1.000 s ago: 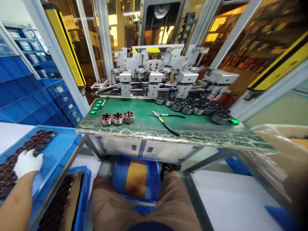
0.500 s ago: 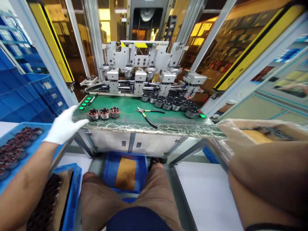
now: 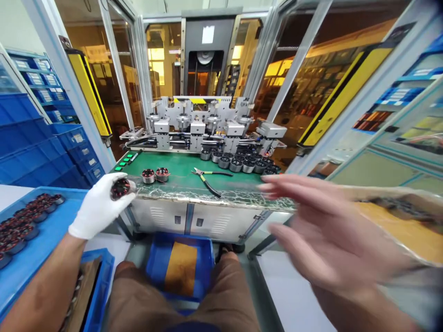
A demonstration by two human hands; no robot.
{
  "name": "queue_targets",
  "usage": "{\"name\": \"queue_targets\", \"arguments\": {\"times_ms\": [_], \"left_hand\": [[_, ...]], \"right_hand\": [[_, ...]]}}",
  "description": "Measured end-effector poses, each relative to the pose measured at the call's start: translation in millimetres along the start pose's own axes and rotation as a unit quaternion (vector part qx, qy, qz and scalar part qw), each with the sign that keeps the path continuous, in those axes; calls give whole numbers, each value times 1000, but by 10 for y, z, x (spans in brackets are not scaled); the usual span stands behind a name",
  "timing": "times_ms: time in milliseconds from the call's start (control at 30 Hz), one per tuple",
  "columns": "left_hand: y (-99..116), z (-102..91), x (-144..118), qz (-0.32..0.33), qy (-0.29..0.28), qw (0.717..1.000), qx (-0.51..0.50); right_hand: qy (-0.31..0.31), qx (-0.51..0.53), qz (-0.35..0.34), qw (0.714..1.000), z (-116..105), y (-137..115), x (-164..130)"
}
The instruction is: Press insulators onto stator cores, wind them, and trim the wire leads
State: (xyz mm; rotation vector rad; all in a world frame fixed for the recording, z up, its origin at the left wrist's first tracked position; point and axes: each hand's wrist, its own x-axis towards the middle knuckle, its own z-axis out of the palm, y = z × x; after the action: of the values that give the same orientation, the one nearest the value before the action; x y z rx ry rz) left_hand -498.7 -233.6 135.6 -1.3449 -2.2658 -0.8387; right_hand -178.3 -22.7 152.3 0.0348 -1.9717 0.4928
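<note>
My left hand (image 3: 94, 212), in a white glove, is closed around a motor stator (image 3: 120, 188) with dark core and red windings, just off the bench's left front edge. Two more wound stators, one (image 3: 148, 176) beside the other (image 3: 162, 174), sit on the green bench top (image 3: 180, 162). My bare right hand (image 3: 328, 226), smeared by motion, is raised at the right front of the bench. Its fingers stretch forward with the thumb apart, and nothing shows in it. Between the hands lie cutting pliers (image 3: 207, 180) with black and yellow handles, jaws pointing left.
Several grey ring-shaped parts (image 3: 236, 165) are grouped at the bench's back right, before a clamping machine (image 3: 197, 129). A blue tray (image 3: 69, 203) of stators stands at left. Below are another blue tray (image 3: 152, 263) and, at right, a lined box (image 3: 398, 226). Yellow posts (image 3: 90, 94) flank the bench.
My left hand has picked up the leftmost of three stators from the bench. My right hand has come into view from the right. The view has tilted up somewhat.
</note>
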Motion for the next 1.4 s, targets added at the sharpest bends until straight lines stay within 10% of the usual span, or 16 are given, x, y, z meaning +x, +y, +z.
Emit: {"name": "queue_targets", "arguments": {"times_ms": [100, 267, 400, 567, 700, 900, 1133, 1267, 1400], "left_hand": [[484, 18, -314, 112, -19, 993, 11], [909, 183, -646, 163, -85, 983, -22], [954, 232, -751, 153, -122, 978, -69], [904, 292, -828, 129, -117, 976, -131], [856, 388, -989, 96, -103, 955, -260], [853, 479, -1194, 27, -70, 886, -458], [868, 520, -1121, -15, 78, 914, -397], [916, 597, -1106, -52, 54, 933, -351], [949, 596, -1088, -162, 23, 877, -451]], "right_hand": [[-97, 180, 81, 975, 495, 79, 143], [-331, 379, 213, 837, 1083, 156, 229], [-364, 265, 112, 886, 1067, 120, 167], [-303, -13, -226, 926, 864, 48, 66], [-295, -67, -293, 907, 730, -31, 12], [-283, -76, -283, 913, 638, 107, -125], [-128, 64, -115, 983, 926, 162, -420], [-12, 223, -24, 974, 1205, -146, -480], [29, 316, 152, 936, 1351, -214, -521]]}}
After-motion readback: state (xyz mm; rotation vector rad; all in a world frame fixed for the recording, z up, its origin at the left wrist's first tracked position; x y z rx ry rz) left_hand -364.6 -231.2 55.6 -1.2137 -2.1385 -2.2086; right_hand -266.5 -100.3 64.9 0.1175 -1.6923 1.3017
